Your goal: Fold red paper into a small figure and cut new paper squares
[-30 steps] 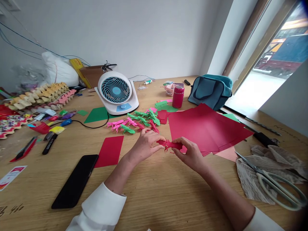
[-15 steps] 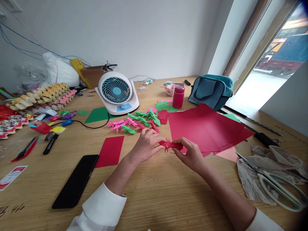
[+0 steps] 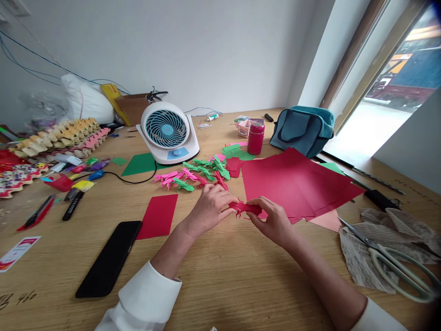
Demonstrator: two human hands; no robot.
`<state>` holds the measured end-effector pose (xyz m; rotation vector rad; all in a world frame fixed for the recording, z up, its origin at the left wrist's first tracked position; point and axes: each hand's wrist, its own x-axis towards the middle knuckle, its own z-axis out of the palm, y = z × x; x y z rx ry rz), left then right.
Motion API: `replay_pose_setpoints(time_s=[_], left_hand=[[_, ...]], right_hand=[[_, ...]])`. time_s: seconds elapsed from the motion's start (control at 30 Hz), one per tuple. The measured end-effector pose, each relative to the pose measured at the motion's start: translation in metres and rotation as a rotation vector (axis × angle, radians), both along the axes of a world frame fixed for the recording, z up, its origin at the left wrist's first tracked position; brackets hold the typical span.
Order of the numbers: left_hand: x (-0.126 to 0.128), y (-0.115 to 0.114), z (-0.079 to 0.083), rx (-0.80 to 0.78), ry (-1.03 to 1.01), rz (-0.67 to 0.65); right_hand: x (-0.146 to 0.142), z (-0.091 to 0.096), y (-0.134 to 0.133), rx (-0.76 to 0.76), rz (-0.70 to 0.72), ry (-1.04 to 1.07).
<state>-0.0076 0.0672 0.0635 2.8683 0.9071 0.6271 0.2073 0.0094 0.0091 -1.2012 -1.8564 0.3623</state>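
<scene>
Fingers of left hand and right hand both pinched shut on small folded red paper figure, just above wooden table.

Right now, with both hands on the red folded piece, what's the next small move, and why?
Probably pull the two ends gently apart: the left hand and right hand each pinch one end of the red folded piece, held over the table.

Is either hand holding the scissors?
No, the scissors lie on the cloth at the right; the left hand and right hand pinch a folded red paper.
</scene>
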Motion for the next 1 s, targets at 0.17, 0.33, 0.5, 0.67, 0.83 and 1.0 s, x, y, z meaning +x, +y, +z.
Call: replay_pose_setpoints(time_s=[0.17,0.33,0.5,0.67,0.83,1.0], left_hand=[[0.0008,0.0005,-0.0018,0.012,0.018,-0.025],[0.0010,0.0001,-0.0013,0.075,0.025,-0.083],[0.0019,-0.0002,-0.0025,0.083,0.000,-0.098],[0.0024,0.0008,-0.0066,-0.062,-0.105,-0.074],[0.0013,0.0018,-0.0092,-0.114,-0.152,-0.111],[0.0011,0.0001,-0.0086,-0.061,-0.213,-0.165]], right_hand=[[-0.0002,-0.0012,0.0002,-0.008,0.017,0.004],[-0.0001,-0.0015,0.0002,-0.003,0.013,0.007],[-0.0010,0.0003,-0.0009,0.013,0.009,0.007],[-0.0025,0.0009,-0.0021,0.065,0.003,-0.026],[-0.0039,0.0007,-0.0033,0.102,0.016,-0.033],[-0.0060,0.0042,-0.0043,0.120,0.014,0.044]])
